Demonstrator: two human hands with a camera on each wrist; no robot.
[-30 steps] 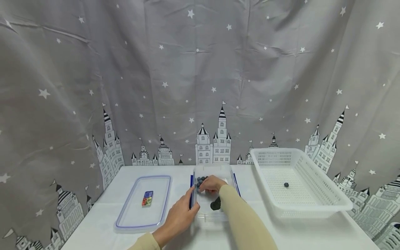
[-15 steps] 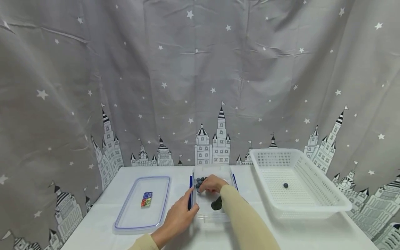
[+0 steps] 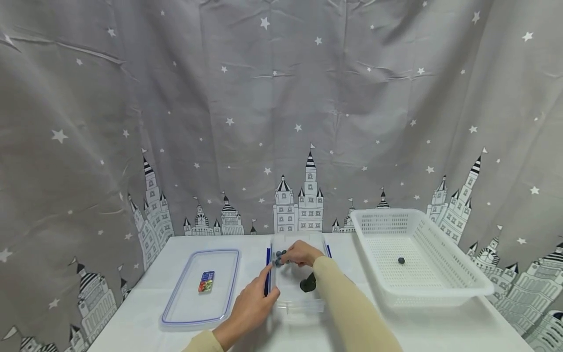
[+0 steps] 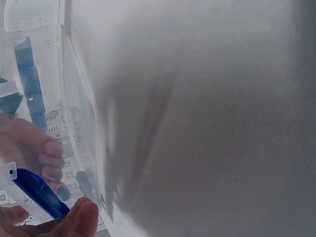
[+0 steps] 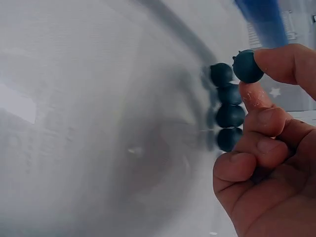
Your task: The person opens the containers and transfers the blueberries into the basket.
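Observation:
My right hand (image 3: 302,253) pinches a blueberry (image 5: 248,66) between thumb and forefinger, its other fingers curled. It is over the left part of a clear plastic box (image 3: 288,297). Against the box's left wall several more blueberries (image 5: 230,116) sit in a row, close beside the held one. My left hand (image 3: 255,298) rests at the box's left side, thumb and forefinger spread along the near left corner. In the left wrist view its fingertips (image 4: 85,216) lie by a blue side clasp (image 4: 39,192).
Left of the box lies a clear lid (image 3: 182,293) with a blue-purple seal and a colourful fruit label (image 3: 205,282). To the right stands a white slotted basket (image 3: 440,293) holding one dark blueberry (image 3: 401,260). Behind the white table (image 3: 145,313) hangs a grey castle-print curtain (image 3: 246,98).
My right hand has risen slightly and shifted away from the row, with a blueberry between its fingertips. The left hand stays at the box's side.

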